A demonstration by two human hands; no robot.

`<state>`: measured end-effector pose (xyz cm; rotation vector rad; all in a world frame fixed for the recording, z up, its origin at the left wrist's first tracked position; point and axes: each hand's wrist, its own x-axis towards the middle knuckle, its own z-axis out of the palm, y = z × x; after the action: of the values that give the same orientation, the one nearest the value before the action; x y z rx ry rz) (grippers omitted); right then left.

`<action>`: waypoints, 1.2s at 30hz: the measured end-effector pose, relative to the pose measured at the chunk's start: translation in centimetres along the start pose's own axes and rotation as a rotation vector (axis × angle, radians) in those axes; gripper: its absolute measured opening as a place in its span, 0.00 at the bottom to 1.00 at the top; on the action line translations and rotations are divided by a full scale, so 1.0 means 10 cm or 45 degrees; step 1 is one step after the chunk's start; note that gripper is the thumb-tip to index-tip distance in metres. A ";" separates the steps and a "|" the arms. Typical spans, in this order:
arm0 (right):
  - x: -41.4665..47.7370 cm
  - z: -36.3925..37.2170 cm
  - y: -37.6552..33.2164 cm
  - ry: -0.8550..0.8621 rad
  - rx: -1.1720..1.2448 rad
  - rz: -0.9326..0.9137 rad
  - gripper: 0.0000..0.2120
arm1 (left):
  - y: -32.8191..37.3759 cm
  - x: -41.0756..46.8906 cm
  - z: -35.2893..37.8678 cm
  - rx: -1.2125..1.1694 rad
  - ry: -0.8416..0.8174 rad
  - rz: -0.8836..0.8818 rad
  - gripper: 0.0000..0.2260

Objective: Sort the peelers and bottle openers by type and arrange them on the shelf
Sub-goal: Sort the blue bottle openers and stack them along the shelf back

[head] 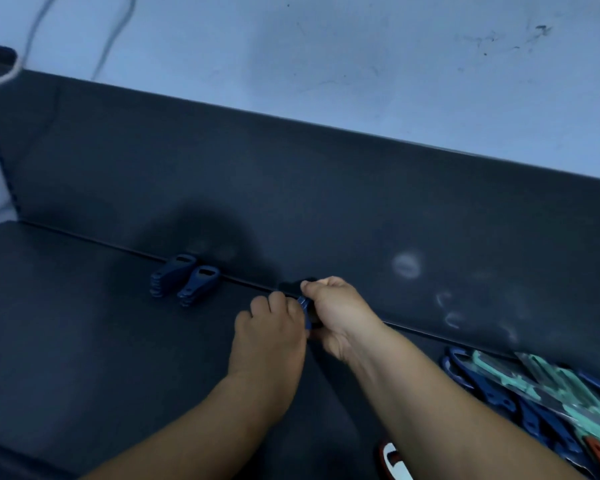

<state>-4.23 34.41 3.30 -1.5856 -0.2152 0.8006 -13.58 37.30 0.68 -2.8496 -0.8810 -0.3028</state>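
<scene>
Evidently a small blue bundle (305, 311), judged to be stacked bottle openers, is held low over the shelf (84, 323), just in front of the dark back panel (326, 202). Only a narrow edge of it is seen; its long axis appears to run from the person toward that panel, though most of it is hidden.

It is gripped from both sides. The right hand (336, 313) is curled round it, thumb on top and fingers wrapped beneath and behind. The left hand (269, 327) is closed against its left face, knuckles up; the fingertips themselves cannot be seen.

Two blue stacks of openers, the first stack (174, 275) and the second stack (199, 281), are leaned side by side against the panel, well to the left of the bundle. Their long axes are set the same way, hole ends toward the panel. The next slot in that row would therefore lie leftward from the fingers, and the left hand is the nearer one to it.

At the lower right a mixed pile (534, 393) of blue, teal and red tools is left unsorted, nearer the right arm.
</scene>
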 end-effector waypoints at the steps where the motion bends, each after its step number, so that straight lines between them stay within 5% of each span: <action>1: 0.02 0.06 -0.01 -0.017 0.013 0.038 0.04 | -0.06 0.01 0.03 0.008 -0.005 -0.017 0.15; 6: 0.14 0.27 -0.02 -0.145 0.071 0.264 0.08 | -0.37 0.09 0.15 -0.064 0.130 0.010 0.08; 17: 0.45 0.18 -0.07 -0.179 -0.158 0.219 0.36 | -0.70 0.56 0.42 -0.397 -0.329 -0.547 0.18; 25: 0.53 -0.10 0.01 -0.173 -0.298 0.131 0.33 | -0.57 0.91 0.39 -0.339 -0.531 -0.708 0.22; 33: 0.53 -0.15 0.13 -0.235 -0.558 -0.061 0.16 | -0.39 0.80 0.44 -0.287 -0.396 -0.609 0.22; 36: 0.60 -0.07 0.23 -0.187 -0.659 -0.185 0.18 | -0.39 0.78 0.46 -0.305 -0.367 -0.581 0.20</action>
<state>-0.11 36.75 -1.04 -1.9646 -0.6802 0.7860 -8.85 45.61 -1.68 -2.9169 -1.6612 -0.0423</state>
